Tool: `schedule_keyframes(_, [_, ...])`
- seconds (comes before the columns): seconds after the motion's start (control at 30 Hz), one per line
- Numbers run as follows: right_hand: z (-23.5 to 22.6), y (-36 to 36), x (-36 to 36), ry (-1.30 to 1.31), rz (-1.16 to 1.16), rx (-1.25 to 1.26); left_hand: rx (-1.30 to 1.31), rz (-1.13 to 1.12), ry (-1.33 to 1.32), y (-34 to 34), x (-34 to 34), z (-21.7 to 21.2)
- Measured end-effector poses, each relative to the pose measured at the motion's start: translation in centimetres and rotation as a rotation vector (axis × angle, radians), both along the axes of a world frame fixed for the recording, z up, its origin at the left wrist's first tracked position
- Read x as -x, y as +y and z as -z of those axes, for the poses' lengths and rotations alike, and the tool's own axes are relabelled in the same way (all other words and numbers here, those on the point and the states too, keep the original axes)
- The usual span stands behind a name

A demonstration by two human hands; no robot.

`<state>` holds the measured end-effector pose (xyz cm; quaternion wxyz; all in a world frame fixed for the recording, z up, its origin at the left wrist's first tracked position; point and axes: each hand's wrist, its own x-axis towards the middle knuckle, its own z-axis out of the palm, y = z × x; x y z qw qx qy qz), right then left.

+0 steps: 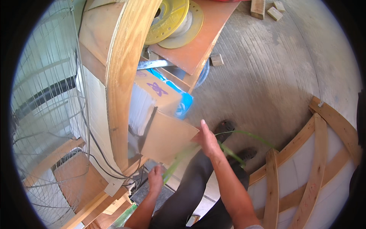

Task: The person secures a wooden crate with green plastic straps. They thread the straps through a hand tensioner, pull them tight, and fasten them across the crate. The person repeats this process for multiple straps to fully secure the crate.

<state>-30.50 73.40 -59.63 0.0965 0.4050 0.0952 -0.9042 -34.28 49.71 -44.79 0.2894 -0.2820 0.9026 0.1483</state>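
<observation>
A blurred green strap [177, 159] slants between the 2 hands, then loops rightward past the shoes [225, 129]. The left hand [154, 178] is curled beside it; the right hand [208, 140], thumb extended, hides its fingers. I cannot tell either grip.

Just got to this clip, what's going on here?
A person is handling a green strap with bare hands. The left hand is curled at the strap's blurred lower end; the right hand is by the edge of some cardboard, with loose strap trailing off to its right. Whether the right hand grips the strap is unclear. A yellow spool lies beyond, and a slatted wooden frame is at the right.
</observation>
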Motion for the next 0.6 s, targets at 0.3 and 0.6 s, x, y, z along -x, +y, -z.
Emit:
schedule_keyframes(0.3, [-3.1, -3.3, -11.8, -0.604, 0.215, -0.966, -0.363, 0.708, -0.386, 5.8, -4.1, -3.0])
schedule_keyframes(0.6, [-1.0, 2.6, -21.0, -0.497, 0.886, 0.225, -0.394, 0.931, -0.717, 9.3, -2.3, -5.1])
